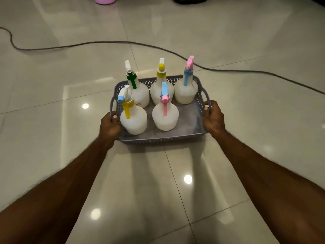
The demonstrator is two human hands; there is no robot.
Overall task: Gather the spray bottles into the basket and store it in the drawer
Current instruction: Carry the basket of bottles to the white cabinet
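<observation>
Five spray bottles (pixel 165 113) stand upright in the basket (pixel 163 138), left hand (pixel 110 126) and right hand (pixel 213 118) each clamped on a side handle to keep it level

Grey perforated basket (pixel 163 140), level above the floor, gripped at both side handles; five white spray bottles (pixel 165 117) upright inside, three behind, two in front.

grey lattice-pattern basket (pixel 158 140); white bottles (pixel 165 118) w/ green (pixel 132 80), yellow (pixel 161 73), pink/blue (pixel 188 71) trigger heads; glossy beige tile floor (pixel 70 76); dark cable (pixel 105 43); pink object (pixel 105 0) at top edge
</observation>
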